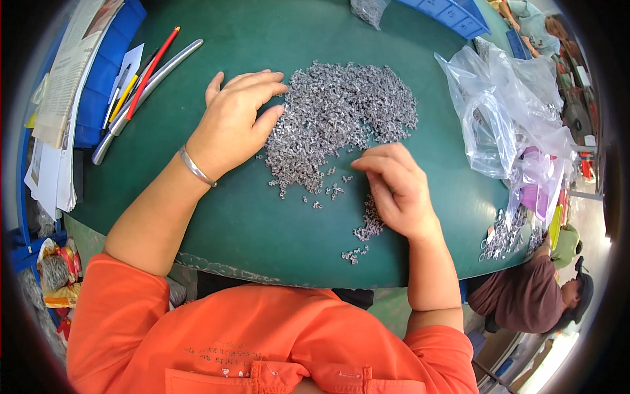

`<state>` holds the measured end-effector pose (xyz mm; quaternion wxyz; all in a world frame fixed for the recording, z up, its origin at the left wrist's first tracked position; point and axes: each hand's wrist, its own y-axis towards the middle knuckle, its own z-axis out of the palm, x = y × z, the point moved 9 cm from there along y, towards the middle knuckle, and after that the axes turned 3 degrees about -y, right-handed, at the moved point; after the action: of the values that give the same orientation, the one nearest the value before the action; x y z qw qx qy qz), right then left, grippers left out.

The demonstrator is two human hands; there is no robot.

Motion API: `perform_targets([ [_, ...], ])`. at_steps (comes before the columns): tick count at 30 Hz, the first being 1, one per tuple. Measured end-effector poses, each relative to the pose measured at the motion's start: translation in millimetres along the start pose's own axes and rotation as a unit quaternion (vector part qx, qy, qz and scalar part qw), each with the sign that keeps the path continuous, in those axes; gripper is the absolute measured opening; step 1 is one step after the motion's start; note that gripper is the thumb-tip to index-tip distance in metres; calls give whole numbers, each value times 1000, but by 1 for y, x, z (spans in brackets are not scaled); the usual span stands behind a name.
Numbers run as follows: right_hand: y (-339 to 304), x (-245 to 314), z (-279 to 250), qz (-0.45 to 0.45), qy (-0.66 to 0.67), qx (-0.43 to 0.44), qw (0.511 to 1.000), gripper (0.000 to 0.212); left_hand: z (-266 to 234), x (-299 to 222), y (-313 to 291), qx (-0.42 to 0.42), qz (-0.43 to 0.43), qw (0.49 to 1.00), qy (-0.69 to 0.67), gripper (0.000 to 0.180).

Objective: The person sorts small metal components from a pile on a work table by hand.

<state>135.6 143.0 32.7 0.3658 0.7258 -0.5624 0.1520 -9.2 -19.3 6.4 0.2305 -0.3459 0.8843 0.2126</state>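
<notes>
A broad pile of small grey metal parts [341, 105] lies on the green table [249, 217]; the pieces are too small to name. My left hand [243, 115] rests open at the pile's left edge, fingers stretched and thumb apart, touching the parts. At the pile's lower right, my right hand [397, 187] hovers or rests with bent fingers drawn together near the thumb in a pinch; whatever may be between them is hidden. Beneath and beside that hand lies a smaller cluster of the same parts [369, 223], partly covered by it. Several loose pieces are scattered between the hands.
Clear plastic bags [492, 118] lie at the right, above a heap of shiny metal pieces [505, 236]. Blue bins [449, 16] stand at the back and left. A red pen [154, 72] and a metal bar [147, 95] lie at left. A co-worker [525, 295] sits at right.
</notes>
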Motion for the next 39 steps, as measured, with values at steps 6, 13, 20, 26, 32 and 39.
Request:
perform_targets([
  [6, -4, 6, 10, -21, -32, 85, 996, 21, 0, -1, 0, 1, 1, 1000, 5, 29],
  [13, -2, 5, 13, -10, -38, 98, 994, 18, 1, 0, 1, 0, 4, 1000, 8, 30],
  [20, -5, 1, 6, 8, -18, 57, 998, 13, -8, -6, -1, -37, 24, 999, 18, 29],
  [26, -15, -20, 13, 203, 379, -61, 901, 17, -23, -106, -36, -50, 325, 937, -114, 31],
  [32, -10, -8, 20, 187, 429, -48, 882, 20, -13, -107, -32, -52, 352, 918, -177, 27],
  [39, 1, 1, 3, 17, -37, -13, 999, 14, -16, -75, -12, -69, 199, 949, -235, 15],
])
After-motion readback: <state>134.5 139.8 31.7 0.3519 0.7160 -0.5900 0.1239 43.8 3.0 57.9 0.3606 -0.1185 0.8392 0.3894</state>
